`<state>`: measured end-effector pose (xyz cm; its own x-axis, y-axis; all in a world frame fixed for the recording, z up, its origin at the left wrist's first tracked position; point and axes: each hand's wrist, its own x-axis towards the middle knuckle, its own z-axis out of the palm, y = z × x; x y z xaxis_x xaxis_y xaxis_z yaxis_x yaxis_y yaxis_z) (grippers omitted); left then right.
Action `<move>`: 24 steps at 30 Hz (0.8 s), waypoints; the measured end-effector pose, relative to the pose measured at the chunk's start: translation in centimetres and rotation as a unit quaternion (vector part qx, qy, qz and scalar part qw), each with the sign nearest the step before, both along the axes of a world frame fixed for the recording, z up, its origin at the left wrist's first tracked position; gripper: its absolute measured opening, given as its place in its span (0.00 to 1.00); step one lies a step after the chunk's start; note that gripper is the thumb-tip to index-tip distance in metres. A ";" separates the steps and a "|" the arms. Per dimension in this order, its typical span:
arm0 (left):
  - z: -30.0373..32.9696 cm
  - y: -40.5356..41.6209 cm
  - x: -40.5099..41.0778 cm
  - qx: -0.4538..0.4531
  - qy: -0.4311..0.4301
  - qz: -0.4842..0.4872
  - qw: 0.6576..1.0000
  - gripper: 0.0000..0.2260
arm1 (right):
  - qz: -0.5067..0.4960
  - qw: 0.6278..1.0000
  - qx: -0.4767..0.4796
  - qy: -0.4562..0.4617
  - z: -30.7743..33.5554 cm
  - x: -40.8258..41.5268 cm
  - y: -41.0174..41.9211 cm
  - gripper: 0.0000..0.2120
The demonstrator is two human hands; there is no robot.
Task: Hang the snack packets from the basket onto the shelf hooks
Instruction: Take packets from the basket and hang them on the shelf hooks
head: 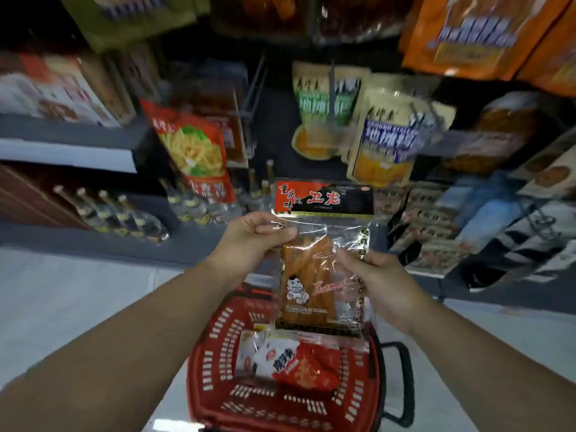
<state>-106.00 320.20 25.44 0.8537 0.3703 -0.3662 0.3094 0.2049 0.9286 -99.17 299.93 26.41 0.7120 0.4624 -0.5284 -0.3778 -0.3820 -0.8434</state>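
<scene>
Both hands hold a clear snack packet (321,269) with a red and black header and orange strips inside, upright above the red basket (218,347). My left hand (252,241) pinches its upper left edge. My right hand (377,282) grips its right side. In the basket lie a white and red packet (274,360) and a red packet (314,369). An empty metal shelf hook (254,88) sticks out above and left of the held packet. Another hook (333,85) carries green-labelled packets (324,110).
Hanging packets fill the shelf: a red one with noodles (196,151) at left, blue-labelled ones (386,141) at right, orange bags (473,29) at the top. Glass bottles (124,213) stand on the low shelf at left. Striped packs (430,226) sit at right. The basket's black handle (402,385) hangs to the right.
</scene>
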 end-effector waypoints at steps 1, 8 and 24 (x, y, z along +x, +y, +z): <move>3.0 0.3 0.5 0.011 -0.017 -0.001 1.000 0.06 | -0.009 1.000 0.003 -0.015 3.0 0.2 0.1 0.24; 25.3 0.8 2.2 0.088 -0.157 -0.012 0.984 0.09 | -0.012 0.984 0.088 -0.157 23.8 1.0 0.7 0.16; 55.2 -5.0 -2.2 0.216 -0.332 -0.037 0.917 0.07 | -0.095 0.897 0.194 -0.387 52.8 -3.2 -4.8 0.25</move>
<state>-108.18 315.17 80.67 0.8642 0.2904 0.4109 -0.3553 -0.2260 0.9070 -102.37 295.14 79.20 0.8812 0.3370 0.3316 0.3500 0.0064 -0.9367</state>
